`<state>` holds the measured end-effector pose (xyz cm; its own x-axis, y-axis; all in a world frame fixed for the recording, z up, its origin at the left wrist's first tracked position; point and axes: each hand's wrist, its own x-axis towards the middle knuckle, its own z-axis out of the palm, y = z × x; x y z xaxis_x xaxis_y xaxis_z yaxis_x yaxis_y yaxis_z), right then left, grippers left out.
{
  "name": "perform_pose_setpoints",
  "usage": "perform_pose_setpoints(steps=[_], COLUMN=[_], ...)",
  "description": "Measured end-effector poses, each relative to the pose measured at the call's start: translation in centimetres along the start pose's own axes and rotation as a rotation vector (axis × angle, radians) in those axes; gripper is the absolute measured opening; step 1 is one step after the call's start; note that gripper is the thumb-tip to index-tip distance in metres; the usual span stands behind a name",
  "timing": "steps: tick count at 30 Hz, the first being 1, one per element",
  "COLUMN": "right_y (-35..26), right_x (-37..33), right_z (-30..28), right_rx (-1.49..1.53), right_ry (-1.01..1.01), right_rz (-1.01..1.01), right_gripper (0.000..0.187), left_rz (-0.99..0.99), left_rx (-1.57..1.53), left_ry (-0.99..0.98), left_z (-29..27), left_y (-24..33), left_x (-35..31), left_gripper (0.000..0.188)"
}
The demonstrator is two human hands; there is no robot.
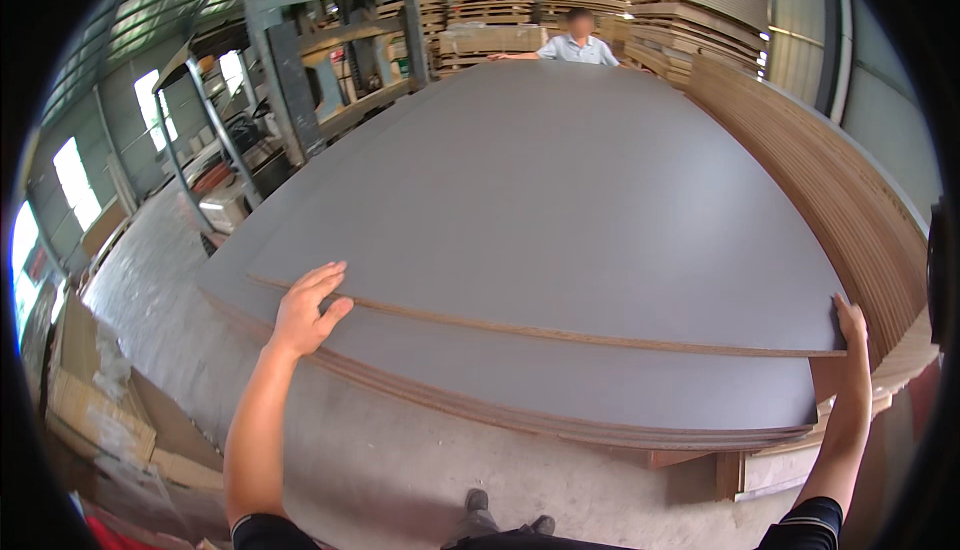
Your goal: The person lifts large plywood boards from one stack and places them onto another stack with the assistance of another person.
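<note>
A large grey board [540,220] with a brown edge lies on top of a stack of similar grey boards [560,375]. Its near edge is set back from the edge of the board beneath. My left hand [305,312] is at this near edge toward the left, fingers stretched out and thumb apart; whether it presses on the surface is hard to tell. At the near right corner, my right hand [851,320] grips the top board's side edge, its fingers partly hidden. At the far end stands another person [578,42], one arm stretched out along the board's far edge.
A tall pile of brown-edged boards [810,180] runs close along the right side. A forklift [300,60] stands at the left. Stacked pallets and panels [490,15] fill the back. Cardboard and wrapped sheets [100,400] lie at lower left on the concrete floor [400,450].
</note>
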<state>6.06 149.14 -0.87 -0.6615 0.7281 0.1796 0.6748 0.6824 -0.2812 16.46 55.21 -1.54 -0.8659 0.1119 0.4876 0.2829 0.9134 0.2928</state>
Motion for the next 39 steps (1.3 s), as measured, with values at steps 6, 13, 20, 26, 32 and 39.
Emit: perform_pose_setpoints(steps=[6, 13, 20, 26, 32, 39], right_y=[4.2, -2.7, -5.9, -5.6, -6.5, -8.7], right_x=[-0.6, -15.0, -21.7, -22.2, -24.3, -27.3], right_z=[-0.6, -4.4, -4.9, -4.7, -4.7, -6.0], right_rx=[-0.064, -0.130, -0.031, 0.056, 0.033, -0.065], right_ry=[0.140, 0.196, 0.033, -0.040, -0.007, -0.039], right_rz=[-0.079, -0.180, -0.200, -0.082, -0.077, -0.033], right_gripper=[0.083, 0.074, 0.070, 0.074, 0.074, 0.075], left_rz=[0.149, 0.094, 0.041, 0.139, 0.092, 0.216], left_rx=[0.017, 0.042, 0.014, 0.082, 0.215, 0.345], left_ry=[0.305, 0.671, 0.712, 0.717, 0.835, 0.826], left_z=[1.8, 0.8, 0.0, 0.6, 0.9, 0.7], left_y=[-0.8, -9.5, -19.2, -22.3, -20.6, -21.3], left_x=[-0.6, -3.2, -5.4, -5.0, -5.8, -5.5], left_gripper=[0.037, 0.036, 0.045, 0.043, 0.030, 0.029])
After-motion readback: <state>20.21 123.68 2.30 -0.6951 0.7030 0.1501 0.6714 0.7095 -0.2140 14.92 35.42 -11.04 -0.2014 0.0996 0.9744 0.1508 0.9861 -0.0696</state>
